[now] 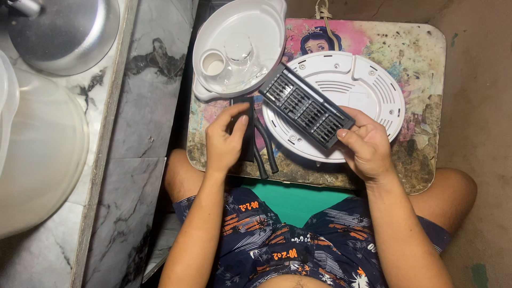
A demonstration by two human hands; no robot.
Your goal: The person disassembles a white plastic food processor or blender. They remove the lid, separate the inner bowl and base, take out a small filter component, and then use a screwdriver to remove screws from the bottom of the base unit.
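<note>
Right hand (pixel 368 146) grips the black bit tray (pixel 306 105); left hand (pixel 225 140) pinches its black sleeve (pixel 246 128) just beside.

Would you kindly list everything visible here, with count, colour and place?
Bit case: one, black, open, lying across the disc's left part, right hand on its near end.
Disc: one, white, round, vented, on the table's right half.
Dish: one, white, round with handles, table's far left corner; a small white cup and a clear cup inside.
Flat black piece: one, under the left hand's fingers.
Black tubes: two, just right of the left hand.
Table: one, small, worn cartoon print.
Metal pot: one, silver, on the marble counter, far left.
Clear tub: one, left edge.
Cord: one, beige, top.
Left hand: on the flat black piece.
Right hand: holding the bit case.
</note>
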